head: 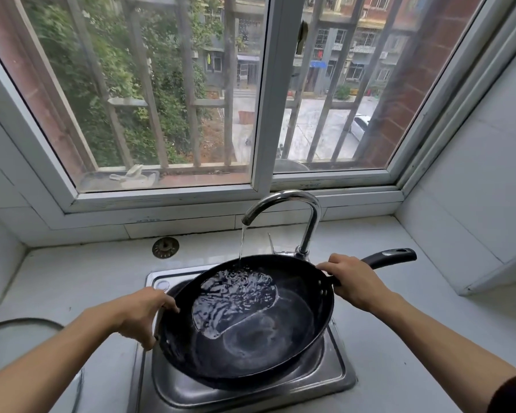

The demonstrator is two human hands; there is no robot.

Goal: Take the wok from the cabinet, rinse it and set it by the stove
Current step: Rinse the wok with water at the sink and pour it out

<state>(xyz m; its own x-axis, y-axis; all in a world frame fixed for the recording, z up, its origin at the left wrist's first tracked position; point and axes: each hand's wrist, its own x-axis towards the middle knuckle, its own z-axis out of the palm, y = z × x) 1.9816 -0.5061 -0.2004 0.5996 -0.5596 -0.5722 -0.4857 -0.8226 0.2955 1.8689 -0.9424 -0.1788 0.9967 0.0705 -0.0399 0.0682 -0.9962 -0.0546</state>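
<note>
We hold the wok (248,317) over the sink (337,374) with both hands. Our left hand (140,314) grips the near-left rim, the fingers (169,304) curled narrow over the edge and the thumb down along the outer wall. Our right hand (355,281) is wrapped tight around the base of the black handle (390,256), where it joins the wok; the free end of the handle sticks out past the hand to the right. The wok is tilted, its far-left side lower, and a shallow pool of rippling water (236,296) lies there, while the near part of the bowl is only wet. A thin stream falls from the curved tap (289,204) into the pool. A round metal strainer (165,247) lies on the pale tabletop (81,272) behind the sink, well apart from the wok.
</note>
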